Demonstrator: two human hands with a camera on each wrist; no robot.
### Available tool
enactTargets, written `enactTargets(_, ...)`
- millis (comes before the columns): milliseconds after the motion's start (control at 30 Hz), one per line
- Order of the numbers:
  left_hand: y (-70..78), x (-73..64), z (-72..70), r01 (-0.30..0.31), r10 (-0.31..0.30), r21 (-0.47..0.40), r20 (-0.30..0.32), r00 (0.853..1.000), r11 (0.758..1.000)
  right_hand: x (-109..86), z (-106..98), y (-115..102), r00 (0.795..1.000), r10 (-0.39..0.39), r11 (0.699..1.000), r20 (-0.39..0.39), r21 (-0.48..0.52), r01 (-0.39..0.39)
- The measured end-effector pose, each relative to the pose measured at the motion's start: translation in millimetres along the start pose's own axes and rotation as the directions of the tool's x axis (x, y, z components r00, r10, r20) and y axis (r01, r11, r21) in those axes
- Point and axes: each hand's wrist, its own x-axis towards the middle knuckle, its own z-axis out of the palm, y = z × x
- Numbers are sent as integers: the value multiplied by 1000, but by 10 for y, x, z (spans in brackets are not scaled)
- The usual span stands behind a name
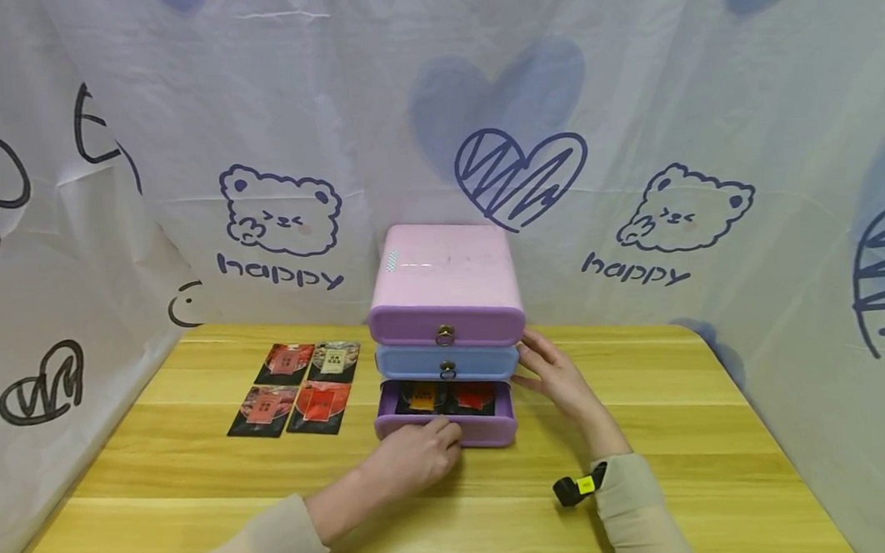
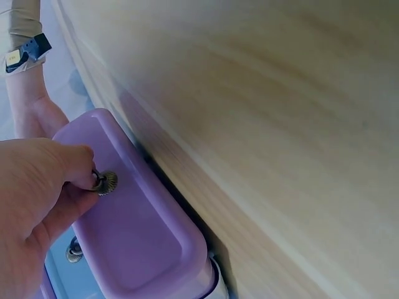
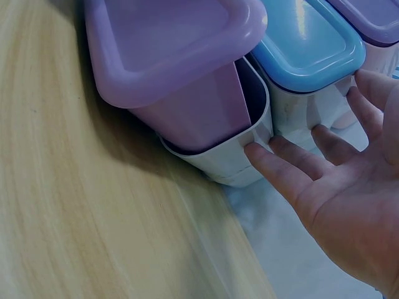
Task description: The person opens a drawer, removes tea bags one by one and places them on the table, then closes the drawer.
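Right at the centre, here's the bottom drawer, jutting toward six o'clock from its three-tier cabinet, two dark sachets side by side inside. The left hand is at its front, grip narrowed to a pinch, thumb and finger on the metal ring pull. Over at two o'clock, the right hand fans its fingers, tips against the cabinet's side, grip wide and holding nothing. The step in hand looks like sliding that drawer; the next move seems to call for a firm pinch, a straight line and steady bracing.

And it's smooth, glossy plastic: rounded purple rim, a blue middle drawer above, a purple top drawer over that, pale pink casing; the pull's backing is ribbed. At ten o'clock, four flat, shiny packets sit two-by-two on the wood-grained surface. Beyond, at twelve, creased printed cloth.
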Motion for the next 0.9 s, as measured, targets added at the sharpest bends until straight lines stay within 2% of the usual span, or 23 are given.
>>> enactTargets(333, 32, -6, -37, 8, -8, -52, 11, 1000, 999, 5, -1, 13, 1000, -4, 1000, -1, 6, 4)
enactTargets(667, 108, -76, -71, -12, 12, -83, -7, 1000, 996, 9, -6, 26, 1000, 3, 1000, -2, 6, -3)
enactTargets(900, 176, -129, -145, -46, 46, -107, -2, 999, 993, 14, -14, 29, 1000, 2, 1000, 0, 1, -2)
